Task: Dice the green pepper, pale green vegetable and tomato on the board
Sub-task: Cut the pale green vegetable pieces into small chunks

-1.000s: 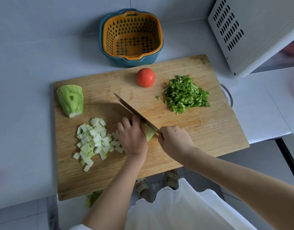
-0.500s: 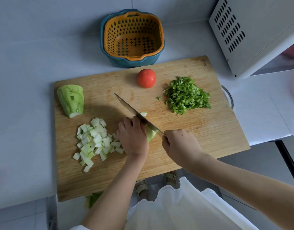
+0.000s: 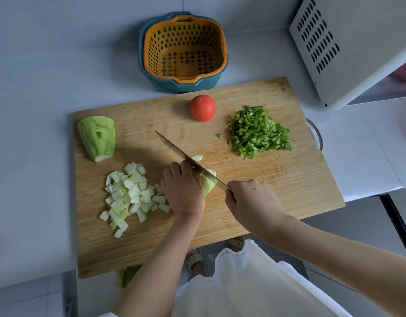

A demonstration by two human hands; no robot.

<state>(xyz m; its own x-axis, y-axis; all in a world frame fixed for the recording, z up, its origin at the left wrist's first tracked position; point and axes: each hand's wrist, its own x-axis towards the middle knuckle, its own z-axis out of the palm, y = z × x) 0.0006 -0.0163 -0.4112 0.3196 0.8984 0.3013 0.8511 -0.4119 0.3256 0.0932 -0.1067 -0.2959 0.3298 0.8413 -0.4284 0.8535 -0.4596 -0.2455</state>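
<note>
On the wooden board, my left hand holds down a pale green vegetable piece with curled fingers. My right hand grips the handle of a knife, whose blade lies against the left knuckles and across that piece. A thin cut slice lies just beyond the blade. Pale green dice are heaped left of my left hand. A large uncut chunk of the pale vegetable sits at the board's far left. A whole tomato stands at the back middle, diced green pepper at the right.
An orange colander in a blue bowl stands behind the board. A white appliance fills the back right. Green scraps lie below the counter's front edge. The board's near edge overhangs the counter.
The knife has drawn back toward me and cut a thin slice off the held piece; that slice now lies beyond the blade. My right hand moved right and nearer.
</note>
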